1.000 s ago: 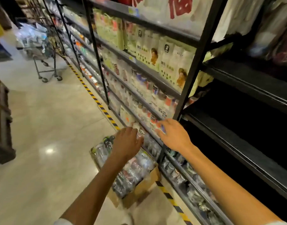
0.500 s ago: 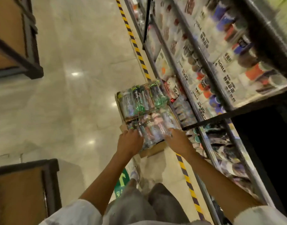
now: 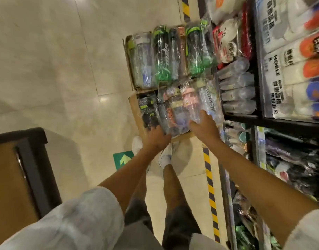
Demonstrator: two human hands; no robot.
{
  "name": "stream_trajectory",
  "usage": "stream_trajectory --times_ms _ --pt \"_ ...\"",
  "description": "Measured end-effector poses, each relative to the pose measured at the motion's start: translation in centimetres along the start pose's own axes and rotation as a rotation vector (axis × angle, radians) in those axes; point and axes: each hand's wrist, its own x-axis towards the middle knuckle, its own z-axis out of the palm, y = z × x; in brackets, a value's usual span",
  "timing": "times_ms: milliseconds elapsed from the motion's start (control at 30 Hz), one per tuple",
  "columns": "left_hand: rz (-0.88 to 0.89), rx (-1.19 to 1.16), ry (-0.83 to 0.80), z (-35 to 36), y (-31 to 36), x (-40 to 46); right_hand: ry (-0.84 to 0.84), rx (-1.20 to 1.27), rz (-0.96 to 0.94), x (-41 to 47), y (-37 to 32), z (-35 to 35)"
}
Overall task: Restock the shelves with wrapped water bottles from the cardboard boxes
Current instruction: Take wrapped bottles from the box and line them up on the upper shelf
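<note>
From the head camera, we look straight down at two cardboard boxes on the floor, and we take the near box [image 3: 135,109] as our landmark. It sits just beside the shelf unit [image 3: 258,98] on its right, with the far box [image 3: 127,56] touching its far end.

We judge the step in hand to be picking: both hands reach into the near box to take a wrapped bottle. Our left hand [image 3: 157,138] lies at the box's near edge, fingers curled over the end of a dark wrapped bottle [image 3: 149,112]; whether it has truly closed on it we cannot tell. Our right hand [image 3: 204,127] is spread wide over a clear wrapped bottle [image 3: 207,100] on the shelf side of the box, touching the wrap but not clamped around it.

The next move, as we see it, calls for closing the fingers round one bottle, lifting it free of its neighbours, and carrying it to a gap on the shelf.

The near box holds mixed wrapped bottles lying flat: dark, pink-capped, clear. The far box holds green-and-black bottles [image 3: 194,49] and a pale one.
</note>
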Motion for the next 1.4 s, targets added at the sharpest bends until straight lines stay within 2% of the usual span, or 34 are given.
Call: stream_trajectory --times_ms 267,467,633,767,967,1067,1400 --pt "-0.249 -0.393 -0.057 6.3 -2.9 14.1 0.073 0.012 -0.011 12.6 4.4 5.1" --pt "-0.354 -0.700 -0.024 8.8 -1.6 18.1 0.161 0.043 0.042 16.9 5.1 8.2" --pt "-0.420 -0.638 0.114 10.9 -2.5 20.2 0.173 -0.035 0.097 18.5 5.0 9.2" --pt "-0.459 -0.588 0.143 11.2 -2.4 20.9 0.147 -0.019 0.119 18.5 4.7 8.9" --pt "-0.409 -0.758 0.150 9.2 -2.8 18.1 0.097 0.217 0.149 16.8 3.6 7.8" --pt "-0.377 -0.724 0.146 7.6 -2.9 15.7 0.085 0.376 0.189 14.6 3.4 7.0" --pt "-0.201 -0.728 -0.042 1.9 0.1 1.8 0.091 0.762 0.253 1.5 2.0 1.6"
